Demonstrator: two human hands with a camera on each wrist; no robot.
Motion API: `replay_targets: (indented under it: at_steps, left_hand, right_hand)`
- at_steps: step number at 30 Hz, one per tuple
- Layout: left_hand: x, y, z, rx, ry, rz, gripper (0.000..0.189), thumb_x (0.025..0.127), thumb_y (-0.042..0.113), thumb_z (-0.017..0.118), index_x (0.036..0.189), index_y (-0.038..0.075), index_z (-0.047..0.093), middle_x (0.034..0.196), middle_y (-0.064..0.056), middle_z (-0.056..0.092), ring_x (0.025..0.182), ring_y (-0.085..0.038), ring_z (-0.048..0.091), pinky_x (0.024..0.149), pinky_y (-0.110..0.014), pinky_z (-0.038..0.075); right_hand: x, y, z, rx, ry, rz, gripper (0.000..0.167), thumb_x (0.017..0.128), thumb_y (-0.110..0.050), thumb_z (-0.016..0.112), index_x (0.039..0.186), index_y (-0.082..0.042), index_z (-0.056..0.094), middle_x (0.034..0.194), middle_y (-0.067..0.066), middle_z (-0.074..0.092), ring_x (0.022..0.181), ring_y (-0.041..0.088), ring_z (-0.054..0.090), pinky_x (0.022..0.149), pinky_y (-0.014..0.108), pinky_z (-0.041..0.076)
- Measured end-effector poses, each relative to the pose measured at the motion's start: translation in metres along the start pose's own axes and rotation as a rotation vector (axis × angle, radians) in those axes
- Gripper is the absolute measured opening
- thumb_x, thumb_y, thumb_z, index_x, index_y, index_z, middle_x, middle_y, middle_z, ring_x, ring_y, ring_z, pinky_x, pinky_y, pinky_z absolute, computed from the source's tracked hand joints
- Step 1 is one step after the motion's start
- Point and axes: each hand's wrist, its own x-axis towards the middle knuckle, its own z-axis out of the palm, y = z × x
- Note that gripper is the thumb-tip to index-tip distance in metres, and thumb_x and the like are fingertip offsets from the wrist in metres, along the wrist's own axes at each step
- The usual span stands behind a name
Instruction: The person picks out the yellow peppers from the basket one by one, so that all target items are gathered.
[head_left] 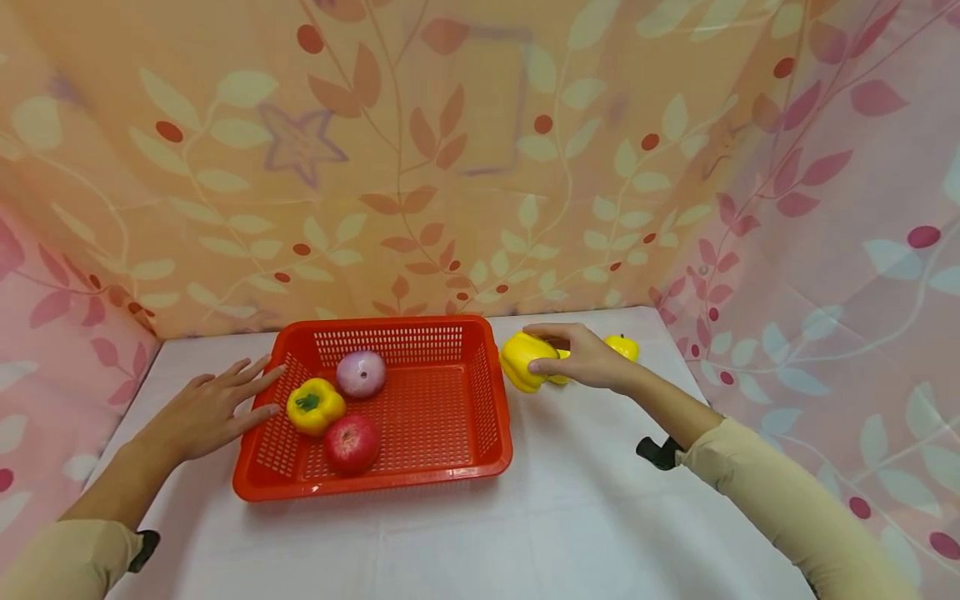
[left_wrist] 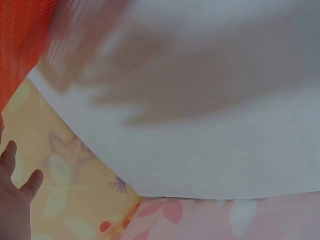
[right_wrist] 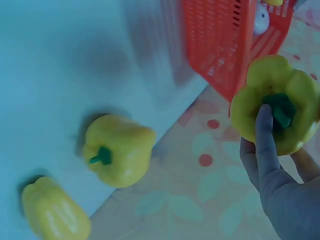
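My right hand (head_left: 581, 357) grips a yellow bell pepper (head_left: 523, 362) just past the right rim of the red plastic basket (head_left: 500, 450). Seen from the right wrist, a finger lies against the green stem (right_wrist: 281, 111) of this pepper. My left hand (head_left: 217, 410) is spread with straight fingers at the basket's left rim, holding nothing. Inside the basket, toward its left side, sit another yellow bell pepper (head_left: 315, 407), a round pale purple vegetable (head_left: 361, 373) and a round red fruit (head_left: 352, 443).
Two more yellow bell peppers, one nearer (right_wrist: 120, 150) and one farther (right_wrist: 55, 210) from the basket, lie on the white-covered table (head_left: 570, 517) to the right. Leaf-patterned curtains (head_left: 480, 167) hang behind and at both sides.
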Motion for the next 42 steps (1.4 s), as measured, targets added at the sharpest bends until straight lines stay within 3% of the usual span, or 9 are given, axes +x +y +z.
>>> replay_targets:
  at_steps: [8,22,33,42]
  left_hand:
    - [0.000,0.002,-0.001,-0.008,-0.010,-0.004,0.074,0.096,0.059,0.051,0.156,0.017,0.035,0.157,-0.023,0.032,0.139,-0.052,0.029,0.104,-0.076,0.025]
    - [0.000,0.004,-0.003,-0.010,-0.008,-0.007,0.074,0.096,0.058,0.052,0.156,0.017,0.034,0.157,-0.023,0.032,0.139,-0.053,0.030,0.104,-0.076,0.026]
    - [0.000,0.003,-0.001,-0.008,-0.010,-0.008,0.075,0.096,0.059,0.051,0.156,0.018,0.034,0.158,-0.023,0.032,0.140,-0.053,0.029,0.105,-0.076,0.024]
    - [-0.001,0.002,-0.002,-0.007,-0.005,-0.007,0.074,0.097,0.058,0.051,0.156,0.017,0.035,0.157,-0.023,0.032,0.140,-0.053,0.029,0.104,-0.076,0.025]
  right_hand:
    - [-0.023,0.035,-0.013,-0.024,0.045,0.104,0.071,0.090,-0.036,0.074,0.147,-0.004,0.047,0.144,0.017,0.053,0.128,0.037,0.053,0.101,0.046,0.050]
    - [-0.055,0.101,-0.025,-0.037,0.096,0.218,0.071,0.092,-0.037,0.072,0.146,0.001,0.046,0.141,0.025,0.052,0.125,0.043,0.052,0.102,0.051,0.048]
    - [-0.067,0.138,-0.023,-0.069,0.103,0.294,0.074,0.092,-0.042,0.071,0.147,0.000,0.045,0.144,0.026,0.048,0.127,0.044,0.048,0.105,0.056,0.044]
    - [-0.077,0.156,-0.020,-0.061,0.123,0.358,0.079,0.091,-0.046,0.070,0.148,0.002,0.041,0.147,0.027,0.044,0.126,0.046,0.049,0.101,0.051,0.049]
